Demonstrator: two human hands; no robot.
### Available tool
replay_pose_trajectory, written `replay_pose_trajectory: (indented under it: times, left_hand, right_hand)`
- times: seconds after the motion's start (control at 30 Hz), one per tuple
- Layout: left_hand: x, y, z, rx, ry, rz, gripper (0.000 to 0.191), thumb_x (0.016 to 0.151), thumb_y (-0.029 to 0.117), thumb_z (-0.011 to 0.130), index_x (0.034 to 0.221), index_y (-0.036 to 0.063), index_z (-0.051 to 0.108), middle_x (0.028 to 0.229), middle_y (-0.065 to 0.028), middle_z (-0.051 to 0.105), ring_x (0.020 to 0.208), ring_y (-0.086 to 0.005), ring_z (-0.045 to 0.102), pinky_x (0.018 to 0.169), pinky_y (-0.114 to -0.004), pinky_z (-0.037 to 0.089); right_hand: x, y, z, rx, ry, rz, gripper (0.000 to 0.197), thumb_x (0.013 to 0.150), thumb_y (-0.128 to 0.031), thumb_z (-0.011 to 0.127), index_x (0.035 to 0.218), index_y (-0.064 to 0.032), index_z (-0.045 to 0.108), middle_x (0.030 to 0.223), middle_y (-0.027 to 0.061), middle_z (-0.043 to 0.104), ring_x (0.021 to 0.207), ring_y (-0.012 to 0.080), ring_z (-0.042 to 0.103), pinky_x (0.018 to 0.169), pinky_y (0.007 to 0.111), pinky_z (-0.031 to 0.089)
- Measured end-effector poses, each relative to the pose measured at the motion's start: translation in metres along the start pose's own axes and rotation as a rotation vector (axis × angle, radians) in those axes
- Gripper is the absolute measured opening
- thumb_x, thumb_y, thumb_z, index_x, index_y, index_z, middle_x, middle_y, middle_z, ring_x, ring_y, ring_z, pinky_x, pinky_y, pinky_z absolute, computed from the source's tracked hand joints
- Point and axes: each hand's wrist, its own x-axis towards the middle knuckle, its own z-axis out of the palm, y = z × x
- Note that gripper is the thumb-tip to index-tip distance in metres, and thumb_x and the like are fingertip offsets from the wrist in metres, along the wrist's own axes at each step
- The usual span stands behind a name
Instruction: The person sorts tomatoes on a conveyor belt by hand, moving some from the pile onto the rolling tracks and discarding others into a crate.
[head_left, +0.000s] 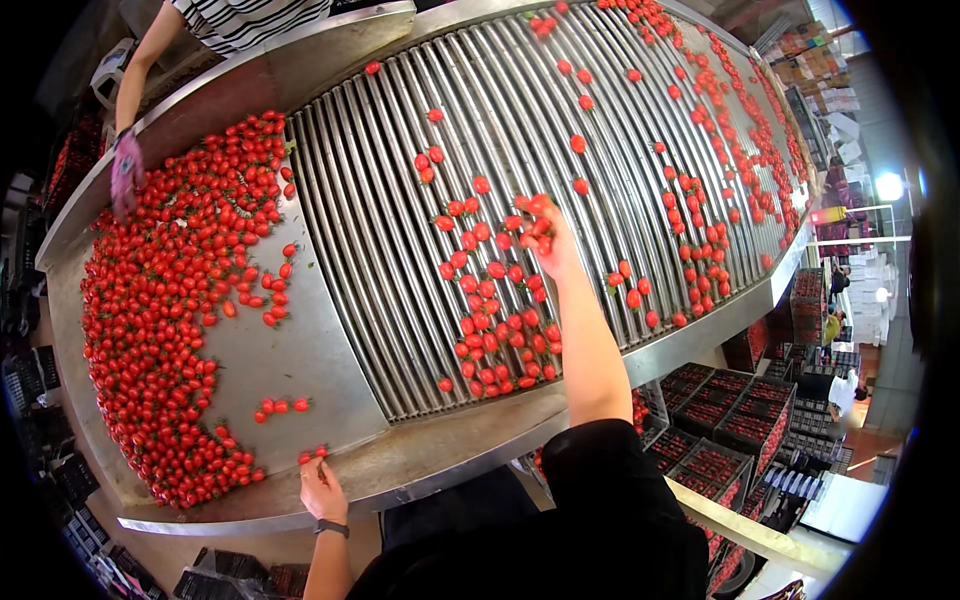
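Note:
My right hand (553, 244) reaches over the steel roller conveyor (360, 225), its fingers closed around a few small red plum-shaped tomatoes (538, 225). Loose tomatoes (491, 341) lie on the rollers below and left of it, some with green stems. At the near metal ledge (450, 450), my left hand (324, 491) has curled fingers with a bit of red between them, seemingly a tomato. Two tomatoes (321, 451) sit right at its fingertips. A large heap of tomatoes (157, 330) covers the left part of the smooth metal plate (300, 360).
Across the conveyor, a co-worker's gloved hand (126, 169) touches the heap's far side. More tomatoes (750, 172) spread over the right end. Stacked crates of tomatoes (735, 412) stand at the lower right, beside a pale beam (750, 521). Dark crates (221, 574) sit at lower left.

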Motion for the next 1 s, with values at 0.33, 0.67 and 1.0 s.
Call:
replay_pose_trajectory:
  times: [0.33, 0.67, 1.0]
  left_hand:
    - [0.003, 0.000, 0.001, 0.021, -0.054, 0.004, 0.011, 0.083, 0.010, 0.051, 0.092, 0.0037, 0.054, 0.086, -0.0127, 0.055, 0.072, -0.0265, 0.054, 0.065, -0.034, 0.044]
    - [0.005, -0.006, 0.002, 0.056, -0.041, 0.011, 0.009, 0.081, 0.007, 0.052, 0.089, 0.0048, 0.055, 0.079, -0.0115, 0.053, 0.064, -0.0263, 0.054, 0.059, -0.035, 0.043]
    - [0.005, -0.001, -0.003, 0.062, -0.045, 0.016, 0.008, 0.082, 0.010, 0.051, 0.088, 0.0058, 0.054, 0.076, -0.0113, 0.052, 0.059, -0.0276, 0.054, 0.053, -0.037, 0.042]
  right_hand:
    - [-0.016, -0.019, -0.016, -0.297, 0.268, 0.103, 0.025, 0.083, -0.033, 0.055, 0.088, -0.0083, 0.052, 0.076, 0.0041, 0.055, 0.052, 0.0080, 0.044, 0.037, 0.019, 0.031]
    - [0.070, 0.039, 0.070, -1.423, 0.161, -0.224, 0.040, 0.071, -0.031, 0.057, 0.106, -0.0111, 0.058, 0.107, 0.0136, 0.055, 0.091, 0.0302, 0.057, 0.077, 0.037, 0.045]
    - [0.116, 0.031, 0.074, -0.674, 0.207, -0.046, 0.023, 0.076, -0.029, 0.058, 0.075, -0.0070, 0.054, 0.067, 0.0067, 0.055, 0.053, 0.0187, 0.053, 0.048, 0.031, 0.045]
